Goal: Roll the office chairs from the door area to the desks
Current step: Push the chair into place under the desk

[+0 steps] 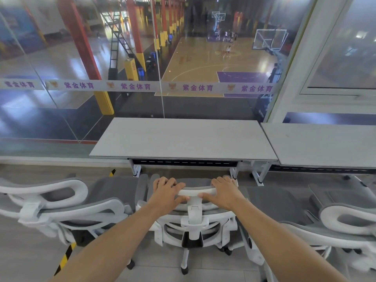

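Two hands: the left hand (166, 195) and the right hand (223, 193) both clasp the curved white-and-grey headrest (195, 191), one at each end. Fingers are curled over its far edge and thumbs lie on the near side.
Table: a pale grey rectangular table (183, 137) stands against a glass wall (50, 58). A second table (325, 143) of the same kind adjoins it on the right.
Middle seat: the white-framed office chair (193, 222) with grey mesh stands on the grey floor (30, 251), straight in front of the person and just short of the table.
Facing: its back is turned to the camera and its seat points away, toward the table. The seat's front edge lies close to the table's white legs. Whether it passes under the top cannot be told.
Long axis: the headrest runs left to right, about parallel to the table's near edge.
Left side: a matching left chair (67, 208) stands just beside the office chair, turned at an angle with its looped headrest out to the left.
Right side: a matching right chair (343, 220) stands close by, its looped headrest out to the right.
Floor mark: yellow-and-black hazard tape (65, 256) runs beneath the left chair.
Beyond the glass: a white strip (142, 86) with purple characters crosses the pane, and a basketball court (213, 64) lies below, its players blurred.
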{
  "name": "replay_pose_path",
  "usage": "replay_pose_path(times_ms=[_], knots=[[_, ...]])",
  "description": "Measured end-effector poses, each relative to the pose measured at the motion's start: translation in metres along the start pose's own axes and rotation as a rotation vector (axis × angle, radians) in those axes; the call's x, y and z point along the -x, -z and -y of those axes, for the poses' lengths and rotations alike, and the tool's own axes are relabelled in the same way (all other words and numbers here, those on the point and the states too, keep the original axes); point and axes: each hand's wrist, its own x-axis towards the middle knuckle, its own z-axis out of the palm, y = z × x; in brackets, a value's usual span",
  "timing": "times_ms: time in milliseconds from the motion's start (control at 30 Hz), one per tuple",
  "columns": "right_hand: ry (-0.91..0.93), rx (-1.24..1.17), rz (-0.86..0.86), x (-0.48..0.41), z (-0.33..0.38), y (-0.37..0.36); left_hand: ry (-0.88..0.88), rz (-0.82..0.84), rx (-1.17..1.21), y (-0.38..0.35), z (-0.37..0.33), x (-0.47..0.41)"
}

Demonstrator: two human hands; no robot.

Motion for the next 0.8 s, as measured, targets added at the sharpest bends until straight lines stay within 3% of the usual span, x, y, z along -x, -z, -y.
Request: replay_pose_path(times_ms=[600,800], knots=[[-0.021,-0.064,-0.018,0.005,-0.004,-0.006,-0.016,0.0,-0.022,-0.009,0.0,-0.002],[-0.045,0.036,-0.025,0.011,0.012,0.005,-0.024,0.022,0.023,-0.005,0.006,0.001]])
